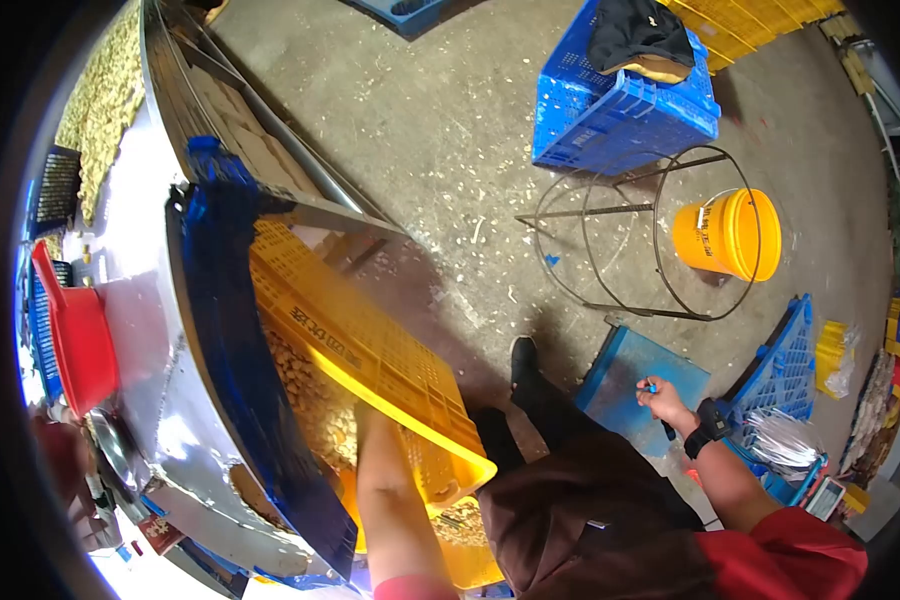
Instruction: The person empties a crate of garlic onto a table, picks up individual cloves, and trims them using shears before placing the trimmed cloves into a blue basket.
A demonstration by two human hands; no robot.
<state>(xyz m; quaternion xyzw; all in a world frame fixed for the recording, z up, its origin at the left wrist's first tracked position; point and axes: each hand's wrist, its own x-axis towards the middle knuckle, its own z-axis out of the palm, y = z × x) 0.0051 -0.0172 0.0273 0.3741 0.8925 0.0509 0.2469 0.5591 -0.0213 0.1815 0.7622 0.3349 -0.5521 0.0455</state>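
A yellow perforated plastic crate (370, 330) leans on its side against the metal table, full of small pale-brown pieces (310, 395). My left forearm (395, 500) reaches up to the crate's rim, and my left hand's fingers are hidden behind it. On the right, my right hand (667, 402) is closed around a small blue-and-black object (652, 386), too small to name. That hand is held over a blue panel (645, 390) near the floor. A dark blue plastic sheet (230, 300) drapes over the table's edge beside the crate.
On the metal table (140, 330) lie a red scoop (78, 340) and a heap of pale pieces (100, 110). A blue crate (620, 120) holding dark cloth, a wire frame (610, 210) and a yellow bucket (725, 235) stand on the floor. Another person's hand (75, 480) shows at left.
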